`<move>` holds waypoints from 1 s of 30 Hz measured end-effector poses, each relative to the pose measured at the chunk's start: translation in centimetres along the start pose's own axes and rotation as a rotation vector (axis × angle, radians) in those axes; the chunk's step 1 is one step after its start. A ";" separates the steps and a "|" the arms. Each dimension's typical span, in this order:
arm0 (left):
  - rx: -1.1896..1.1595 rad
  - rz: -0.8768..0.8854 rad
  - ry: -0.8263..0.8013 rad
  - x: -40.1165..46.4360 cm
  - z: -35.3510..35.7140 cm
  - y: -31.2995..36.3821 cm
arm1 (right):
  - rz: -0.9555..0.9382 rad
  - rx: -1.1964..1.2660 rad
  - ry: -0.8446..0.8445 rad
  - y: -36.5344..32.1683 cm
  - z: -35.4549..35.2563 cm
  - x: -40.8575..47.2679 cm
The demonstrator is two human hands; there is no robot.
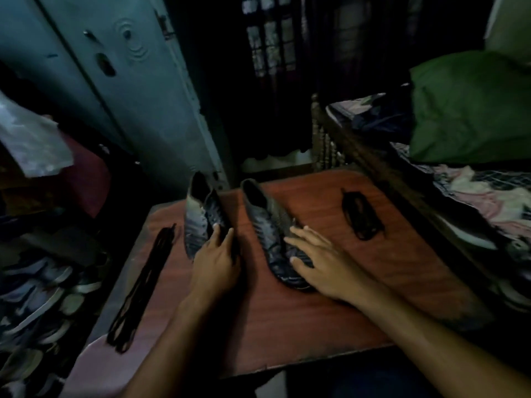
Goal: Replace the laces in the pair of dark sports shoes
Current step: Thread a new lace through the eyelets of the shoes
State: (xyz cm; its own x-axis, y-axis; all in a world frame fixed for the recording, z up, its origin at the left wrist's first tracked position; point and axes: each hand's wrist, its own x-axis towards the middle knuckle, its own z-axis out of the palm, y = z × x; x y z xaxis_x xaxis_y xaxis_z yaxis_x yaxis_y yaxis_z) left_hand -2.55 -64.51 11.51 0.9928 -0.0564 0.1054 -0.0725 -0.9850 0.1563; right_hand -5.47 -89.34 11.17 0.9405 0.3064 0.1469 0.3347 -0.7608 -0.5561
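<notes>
Dark scaly-patterned shoes [267, 225], grey sheen, laceless, side by side.

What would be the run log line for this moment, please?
left hand on left shoe | right hand on right shoe | lace bundles beside
</notes>
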 end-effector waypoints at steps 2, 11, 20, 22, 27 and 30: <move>0.032 0.028 0.000 -1.2 0.6 1.5 | 0.015 -0.006 0.023 0.0 0.6 -0.4; -0.126 0.179 0.079 -5.5 1.4 5.2 | 0.005 0.154 -0.017 0.9 -0.9 -0.3; -0.134 0.268 0.296 -6.7 -0.5 7.7 | 0.488 -0.254 0.321 10.2 -8.4 -3.4; -0.184 0.291 0.325 -6.7 -0.5 9.2 | 0.482 -0.264 0.330 10.6 -8.1 -3.2; -0.230 0.379 0.292 -6.6 0.0 11.6 | 0.425 -0.249 0.448 10.7 -7.7 -3.0; -0.248 0.404 0.262 -6.7 -0.1 12.3 | 0.394 -0.010 0.620 10.6 -7.8 -3.6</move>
State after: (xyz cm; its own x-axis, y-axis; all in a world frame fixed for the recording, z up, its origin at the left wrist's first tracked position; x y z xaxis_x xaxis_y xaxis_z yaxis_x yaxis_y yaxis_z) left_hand -10.15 -76.23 12.86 0.8266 -0.3492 0.4413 -0.4955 -0.8234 0.2765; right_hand -4.85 -103.03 11.15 0.8506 -0.3685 0.3751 -0.0372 -0.7538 -0.6561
